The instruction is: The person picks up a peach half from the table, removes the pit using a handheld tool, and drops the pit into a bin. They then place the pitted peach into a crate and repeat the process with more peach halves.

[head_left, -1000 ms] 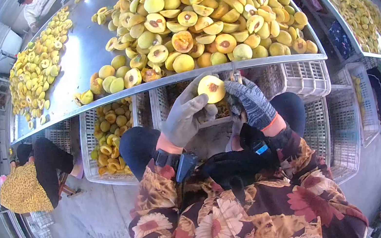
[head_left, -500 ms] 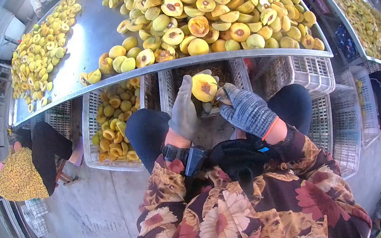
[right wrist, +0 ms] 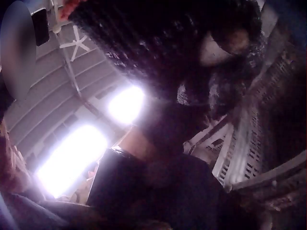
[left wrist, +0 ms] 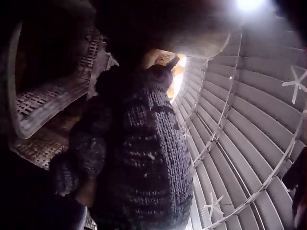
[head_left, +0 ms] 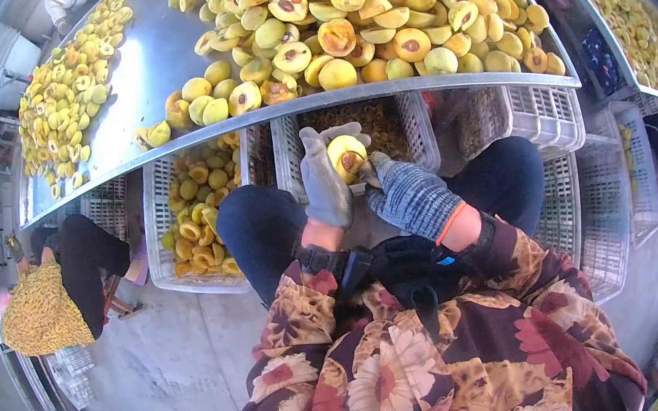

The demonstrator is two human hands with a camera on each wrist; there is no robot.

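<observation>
the left hand [head_left: 325, 179], in a pale grey glove, gripped a round yellow fruit half with a brown centre [head_left: 344, 155] above a grey plastic crate [head_left: 422, 130], seemingly to steady it. the right hand [head_left: 419, 196], in blue-grey knit, pinched what looked like a small dark tool [left wrist: 173, 62] against it.

- The head view is looking bright, white glare streaking the table [head_left: 127, 95].
- Its edges are bowing strongly, black corners surrounding them.
- Both wrist views are looking dim and soft, shadow darkening the crates [left wrist: 45, 106].
- Overhead, a light [left wrist: 250, 4] is glaring left; two white patches [right wrist: 72, 160] are blowing out right.
</observation>
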